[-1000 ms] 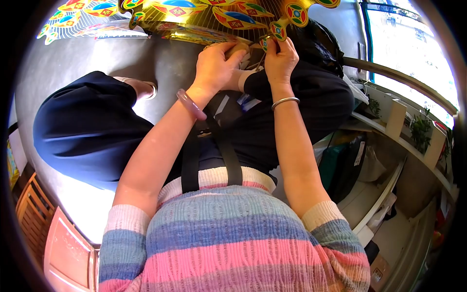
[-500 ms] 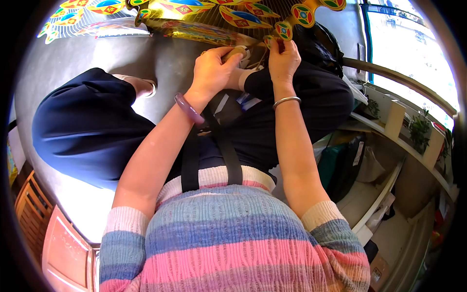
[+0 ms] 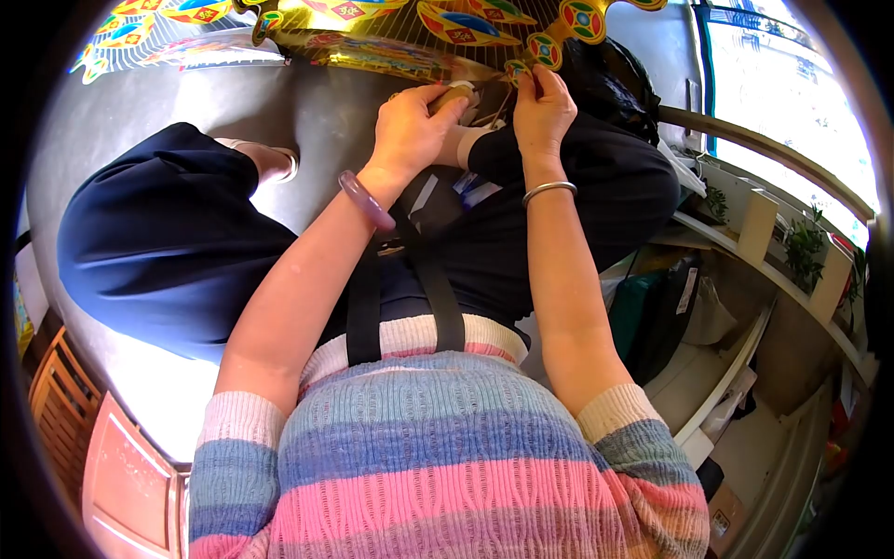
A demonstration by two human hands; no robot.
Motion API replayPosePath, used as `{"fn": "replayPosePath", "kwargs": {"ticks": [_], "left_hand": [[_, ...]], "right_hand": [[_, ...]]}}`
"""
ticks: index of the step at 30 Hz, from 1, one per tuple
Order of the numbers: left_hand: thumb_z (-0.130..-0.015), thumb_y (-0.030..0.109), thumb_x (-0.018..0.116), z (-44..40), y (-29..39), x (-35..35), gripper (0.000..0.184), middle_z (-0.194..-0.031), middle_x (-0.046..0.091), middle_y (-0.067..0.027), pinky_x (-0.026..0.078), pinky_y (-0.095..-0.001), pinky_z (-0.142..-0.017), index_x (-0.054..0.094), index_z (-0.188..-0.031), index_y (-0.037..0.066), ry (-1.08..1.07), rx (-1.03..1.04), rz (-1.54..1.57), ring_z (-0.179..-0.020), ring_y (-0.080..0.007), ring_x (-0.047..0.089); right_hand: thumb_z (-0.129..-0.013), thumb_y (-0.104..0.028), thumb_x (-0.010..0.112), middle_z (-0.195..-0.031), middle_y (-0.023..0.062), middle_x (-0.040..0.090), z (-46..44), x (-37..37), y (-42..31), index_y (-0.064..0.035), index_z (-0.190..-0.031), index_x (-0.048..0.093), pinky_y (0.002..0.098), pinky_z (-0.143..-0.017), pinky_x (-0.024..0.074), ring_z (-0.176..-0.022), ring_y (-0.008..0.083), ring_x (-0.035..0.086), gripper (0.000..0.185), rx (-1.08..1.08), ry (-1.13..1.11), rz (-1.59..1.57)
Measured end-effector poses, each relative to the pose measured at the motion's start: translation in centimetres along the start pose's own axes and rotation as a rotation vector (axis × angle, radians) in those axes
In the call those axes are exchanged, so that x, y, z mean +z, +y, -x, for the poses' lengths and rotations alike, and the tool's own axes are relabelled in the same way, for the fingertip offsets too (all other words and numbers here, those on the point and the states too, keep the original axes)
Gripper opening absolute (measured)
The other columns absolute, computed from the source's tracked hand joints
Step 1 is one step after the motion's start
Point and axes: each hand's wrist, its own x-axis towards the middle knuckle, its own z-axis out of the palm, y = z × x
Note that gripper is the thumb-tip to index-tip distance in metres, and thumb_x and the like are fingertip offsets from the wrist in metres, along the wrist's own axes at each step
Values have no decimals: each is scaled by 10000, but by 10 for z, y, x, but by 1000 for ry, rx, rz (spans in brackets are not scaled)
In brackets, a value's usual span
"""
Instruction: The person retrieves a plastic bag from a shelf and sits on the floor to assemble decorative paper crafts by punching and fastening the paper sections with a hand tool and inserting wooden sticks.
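Observation:
My left hand is wrapped round a short tan, rounded object; its kind cannot be made out. It sits just below the lower edge of a shiny gold decoration with colourful eye-shaped and round patterns. My right hand has its thumb and fingers pinched together at a small round gold medallion on the decoration's lower right edge. What lies between the fingertips is partly hidden. Thin strands hang between my two hands.
A black plastic bag lies right of the decoration. My dark-trousered knees spread to both sides. On the right stand a wooden rail, potted plants and shelves; a wooden chair is at lower left.
The tan object in my left hand has turned, and that hand has shifted slightly right. The decoration's lower edge has moved slightly. My right hand stays pinched at about the same place.

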Motion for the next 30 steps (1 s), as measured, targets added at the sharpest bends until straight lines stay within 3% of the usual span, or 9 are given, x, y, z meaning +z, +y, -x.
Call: {"fn": "replayPosePath", "kwargs": {"ticks": [15,18,21,24,27,30], "left_hand": [[-787,372,627,2,5,-1,389,-943,656,-160,480,-373,-789,670,-1022,65,15,-9,-58,-903,-322,610],[-785,377,629,2,12,-3,394,-952,658,-150,480,-367,-790,671,-1028,70,73,159,-314,-904,-320,612],[-804,292,662,4,15,-2,341,-899,671,-128,483,-307,-682,658,-1029,36,136,315,-435,-777,-203,643],[-787,329,632,-4,2,6,323,-891,642,-129,484,-404,-750,671,-977,71,-31,-116,108,-861,-330,598],[-777,322,638,-6,-1,9,317,-884,644,-128,485,-404,-751,671,-969,71,-28,-128,159,-860,-330,600],[-797,268,671,-1,14,2,339,-921,670,-134,490,-297,-701,655,-1025,17,148,304,-445,-790,-208,642]], "right_hand": [[-724,-15,620,-722,128,585,0,-1,-6,-30,-816,618,335,-598,471,-649,310,583,93,8,-4,-24],[-720,-17,617,-707,129,573,0,-1,-7,-25,-784,604,340,-588,465,-644,320,572,66,32,-20,-4],[-718,-17,617,-700,129,571,1,-1,-8,-24,-770,600,342,-583,464,-638,321,571,55,26,-13,12],[-715,-12,615,-699,132,567,2,0,-8,-19,-765,596,341,-579,463,-637,320,570,54,29,-10,-5],[-713,-6,613,-692,135,559,0,-1,-9,-11,-757,588,342,-573,460,-629,319,567,50,44,-21,-30],[-713,-2,611,-685,133,555,1,0,-6,-8,-753,587,344,-568,456,-619,314,565,47,31,-14,-32]]}}
